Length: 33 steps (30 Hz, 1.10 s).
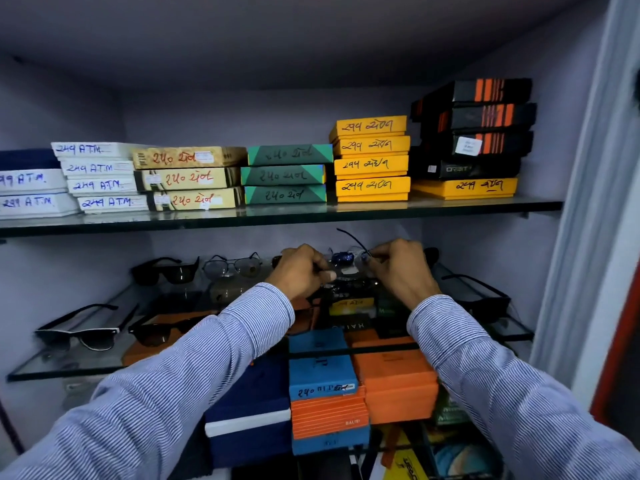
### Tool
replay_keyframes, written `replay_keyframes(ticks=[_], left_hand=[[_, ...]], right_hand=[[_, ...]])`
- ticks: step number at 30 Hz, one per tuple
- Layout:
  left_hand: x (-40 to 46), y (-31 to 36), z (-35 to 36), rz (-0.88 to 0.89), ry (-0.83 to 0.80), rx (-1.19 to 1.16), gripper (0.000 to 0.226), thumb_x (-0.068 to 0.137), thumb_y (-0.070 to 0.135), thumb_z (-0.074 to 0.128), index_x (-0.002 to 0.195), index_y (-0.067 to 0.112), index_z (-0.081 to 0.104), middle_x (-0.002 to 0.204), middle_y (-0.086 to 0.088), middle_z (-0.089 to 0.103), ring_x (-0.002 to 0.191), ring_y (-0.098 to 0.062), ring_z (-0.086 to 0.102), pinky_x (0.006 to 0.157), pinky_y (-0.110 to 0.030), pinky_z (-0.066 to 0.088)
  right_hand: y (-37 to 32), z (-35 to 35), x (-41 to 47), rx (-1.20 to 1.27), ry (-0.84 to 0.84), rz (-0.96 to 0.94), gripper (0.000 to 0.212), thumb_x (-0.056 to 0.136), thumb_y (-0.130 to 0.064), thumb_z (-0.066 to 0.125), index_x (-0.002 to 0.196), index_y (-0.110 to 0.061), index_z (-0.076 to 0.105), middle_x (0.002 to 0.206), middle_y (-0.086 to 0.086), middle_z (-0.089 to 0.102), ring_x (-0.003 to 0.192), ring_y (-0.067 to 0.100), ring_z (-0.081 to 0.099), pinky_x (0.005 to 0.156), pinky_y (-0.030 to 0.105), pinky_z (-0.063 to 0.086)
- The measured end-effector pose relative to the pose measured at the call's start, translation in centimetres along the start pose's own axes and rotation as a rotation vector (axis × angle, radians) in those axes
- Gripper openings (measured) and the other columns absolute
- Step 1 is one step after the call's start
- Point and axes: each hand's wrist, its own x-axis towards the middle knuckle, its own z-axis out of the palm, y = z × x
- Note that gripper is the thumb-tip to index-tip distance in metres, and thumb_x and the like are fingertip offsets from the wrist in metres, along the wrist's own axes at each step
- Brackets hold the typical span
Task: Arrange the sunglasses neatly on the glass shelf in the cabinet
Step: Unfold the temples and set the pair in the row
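**Now both hands on a blue-lensed pair at the back of the glass shelf**

So, I have the left hand (304, 270) and the right hand (398, 268) up together over the glass shelf (69, 367), each pinched shut on one side of a thin-framed pair of sunglasses (343, 259). Its lenses flash mirrored blue, one dark slim arm sticks up above the right hand, and a small white tag hangs beneath the bridge. It sits just above the shelf's rear middle.

Left of that pair along the back: clear wire aviators (232, 266), then chunky black sunglasses (166, 271). At the shelf's front left, a black-and-white browline pair (81, 332), with a dark brown-lensed pair (156, 332) beside it. At the right edge, another black pair (481, 296), partly hidden by my sleeve.

Writing I can read: white boxes (100, 183) on the shelf above marked "ATM", a black box (464, 168) reading "ORBIT", and below the glass a blue box (322, 367) with handwritten numerals I can't read.
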Motion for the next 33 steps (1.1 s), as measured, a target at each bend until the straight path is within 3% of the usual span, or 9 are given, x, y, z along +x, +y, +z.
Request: replay_keyframes(ticks=[5,9,12,15,18,22,25,29,33], left_hand=[[0.4,0.9,0.0,0.077,0.001,0.008,0.022,0.074,0.017,0.085,0.093,0.008,0.08,0.103,-0.007,0.075,0.103,-0.022,0.068,0.1,-0.033,0.051],[0.3,2.1,-0.1,0.133,0.066,0.032,0.012,0.076,0.01,0.083,0.088,0.006,0.082,0.094,-0.009,0.079,0.094,-0.02,0.072,0.095,-0.027,0.054],[0.4,2.7,-0.3,0.122,0.126,0.055,0.012,0.075,0.013,0.083,0.086,0.009,0.082,0.088,-0.005,0.078,0.086,-0.018,0.072,0.09,-0.023,0.054],[0.4,2.8,-0.4,0.083,0.17,0.054,0.013,0.073,0.013,0.083,0.086,0.013,0.081,0.077,0.006,0.067,0.083,-0.016,0.068,0.087,-0.023,0.052],[0.6,2.6,-0.1,0.018,0.17,0.066,0.011,0.074,0.014,0.08,0.085,0.01,0.081,0.09,-0.002,0.075,0.09,-0.02,0.071,0.091,-0.027,0.055],[0.6,2.4,0.7,-0.024,0.076,0.124,0.015,0.076,0.017,0.08,0.086,0.006,0.079,0.098,-0.01,0.076,0.097,-0.023,0.068,0.089,-0.029,0.053],[0.7,2.3,1.2,-0.027,0.031,0.152,0.02,0.077,0.018,0.078,0.092,0.005,0.076,0.103,-0.012,0.074,0.103,-0.026,0.065,0.093,-0.036,0.055],[0.7,1.9,1.7,-0.015,0.0,0.169,0.022,0.078,0.018,0.077,0.096,0.006,0.075,0.102,-0.009,0.073,0.096,-0.023,0.069,0.081,-0.026,0.051],[0.5,1.5,1.9,0.018,0.007,0.194,0.023,0.075,0.019,0.079,0.096,0.01,0.076,0.094,0.0,0.07,0.092,-0.017,0.066,0.081,-0.024,0.049]], right_hand=[[0.5,-1.6,-0.1,0.101,0.028,0.05,0.021,0.09,-0.012,0.068,0.106,-0.003,0.078,0.102,0.01,0.078,0.074,0.012,0.063,0.076,0.017,0.047],[1.3,-2.5,0.6,0.134,0.021,0.123,0.017,0.091,-0.01,0.068,0.102,-0.002,0.079,0.1,0.013,0.078,0.051,0.013,0.066,0.048,0.011,0.051],[1.9,-3.4,1.1,0.126,0.01,0.188,0.015,0.084,-0.01,0.076,0.097,-0.004,0.079,0.091,0.005,0.074,0.052,0.012,0.069,0.043,0.014,0.054],[2.6,-4.3,1.4,0.062,0.011,0.267,0.01,0.073,-0.015,0.085,0.075,-0.018,0.075,0.086,0.002,0.073,0.066,0.019,0.07,0.062,0.026,0.06],[3.6,-4.4,1.6,-0.033,-0.027,0.298,0.014,0.067,-0.018,0.085,0.06,-0.02,0.074,0.082,0.004,0.078,0.079,0.022,0.074,0.081,0.036,0.062],[4.0,-4.0,1.2,-0.075,-0.114,0.312,0.008,0.067,-0.016,0.085,0.073,-0.016,0.08,0.087,0.007,0.077,0.079,0.023,0.073,0.074,0.031,0.059],[4.2,-3.5,0.9,-0.107,-0.167,0.321,0.012,0.066,-0.019,0.086,0.077,-0.016,0.08,0.092,0.006,0.077,0.086,0.024,0.071,0.08,0.036,0.06],[4.5,-2.9,0.8,-0.191,-0.192,0.327,0.028,0.06,-0.029,0.084,0.084,-0.016,0.077,0.104,0.009,0.071,0.093,0.028,0.069,0.083,0.043,0.061],[4.5,-2.8,0.7,-0.207,-0.244,0.311,0.034,0.057,-0.035,0.081,0.084,-0.014,0.077,0.107,0.01,0.071,0.093,0.029,0.069,0.085,0.041,0.06]])
